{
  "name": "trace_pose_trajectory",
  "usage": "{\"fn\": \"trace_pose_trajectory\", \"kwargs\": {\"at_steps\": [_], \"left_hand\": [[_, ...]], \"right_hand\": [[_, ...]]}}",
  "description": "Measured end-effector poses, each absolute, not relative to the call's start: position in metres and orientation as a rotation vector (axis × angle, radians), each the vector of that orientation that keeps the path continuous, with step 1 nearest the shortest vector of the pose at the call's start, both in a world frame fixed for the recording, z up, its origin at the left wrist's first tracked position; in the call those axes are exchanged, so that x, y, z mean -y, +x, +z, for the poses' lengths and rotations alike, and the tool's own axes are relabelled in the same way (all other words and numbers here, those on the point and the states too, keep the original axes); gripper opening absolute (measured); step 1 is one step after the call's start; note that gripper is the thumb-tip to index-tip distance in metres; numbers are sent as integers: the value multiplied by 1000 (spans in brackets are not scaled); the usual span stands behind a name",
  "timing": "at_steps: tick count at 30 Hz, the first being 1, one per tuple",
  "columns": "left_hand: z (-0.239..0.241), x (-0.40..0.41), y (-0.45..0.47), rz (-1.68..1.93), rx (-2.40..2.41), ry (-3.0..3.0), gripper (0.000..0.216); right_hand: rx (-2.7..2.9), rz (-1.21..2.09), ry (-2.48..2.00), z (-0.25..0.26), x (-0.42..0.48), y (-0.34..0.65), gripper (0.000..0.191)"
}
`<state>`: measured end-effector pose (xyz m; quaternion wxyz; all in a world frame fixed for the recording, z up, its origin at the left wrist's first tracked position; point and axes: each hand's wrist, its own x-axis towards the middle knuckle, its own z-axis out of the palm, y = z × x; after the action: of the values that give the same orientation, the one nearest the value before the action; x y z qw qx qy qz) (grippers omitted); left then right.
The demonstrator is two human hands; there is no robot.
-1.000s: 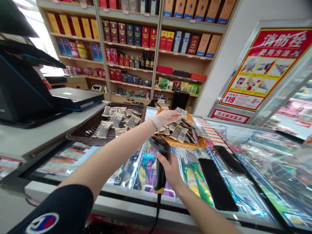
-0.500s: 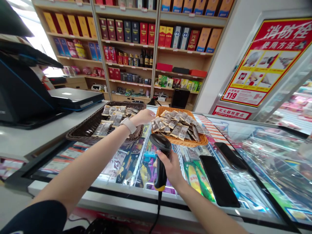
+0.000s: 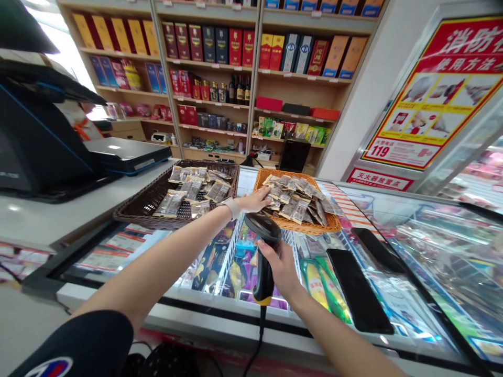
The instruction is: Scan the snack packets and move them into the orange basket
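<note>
In the head view my left hand [image 3: 254, 200], with a pale band on its wrist, reaches over the near-left rim of the orange wicker basket [image 3: 310, 228]. Its fingers are stretched out at the edge of a heap of small clear packets [image 3: 293, 201], and I see nothing held in them. My right hand [image 3: 283, 269] is wrapped round the handle of a black and yellow barcode scanner [image 3: 264, 256], held upright with its cable hanging down. To the left, a dark brown wicker basket [image 3: 135, 212] holds several similar packets [image 3: 192, 187].
Both baskets rest on a glass-topped freezer [image 3: 188, 285] with packaged goods inside. Two black phones [image 3: 359, 290] lie on the glass at right. A weighing scale [image 3: 131, 154] stands on the left counter. Shelves of boxes and bottles [image 3: 212, 47] line the back.
My left hand has moved right and slightly down, from between the baskets to the packets in the orange one. The scanner stays in my right hand. The view has shifted slightly.
</note>
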<state>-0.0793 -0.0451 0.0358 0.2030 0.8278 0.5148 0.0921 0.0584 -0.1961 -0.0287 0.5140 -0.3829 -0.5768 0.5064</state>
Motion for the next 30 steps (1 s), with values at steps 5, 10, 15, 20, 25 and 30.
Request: {"fn": "trace_pose_trajectory", "kwargs": {"at_steps": [5, 10, 15, 20, 25, 30], "left_hand": [[30, 47, -82, 258, -1402, 2293, 81], [34, 49, -86, 338, -1370, 2325, 83], [59, 51, -108, 501, -1679, 2388, 60], [74, 51, -160, 347, -2276, 2147, 43], [50, 43, -195, 62, -2360, 1925, 57], [33, 30, -200, 229, -2396, 1914, 46]], "right_hand": [[1392, 1212, -924, -28, 197, 59, 45], [1397, 1179, -903, -31, 196, 60, 41], [1385, 1186, -896, -31, 197, 60, 39], [1388, 1189, -888, -31, 198, 61, 40], [1415, 1207, -907, -29, 199, 61, 40], [1405, 1217, -926, -25, 200, 62, 39]]}}
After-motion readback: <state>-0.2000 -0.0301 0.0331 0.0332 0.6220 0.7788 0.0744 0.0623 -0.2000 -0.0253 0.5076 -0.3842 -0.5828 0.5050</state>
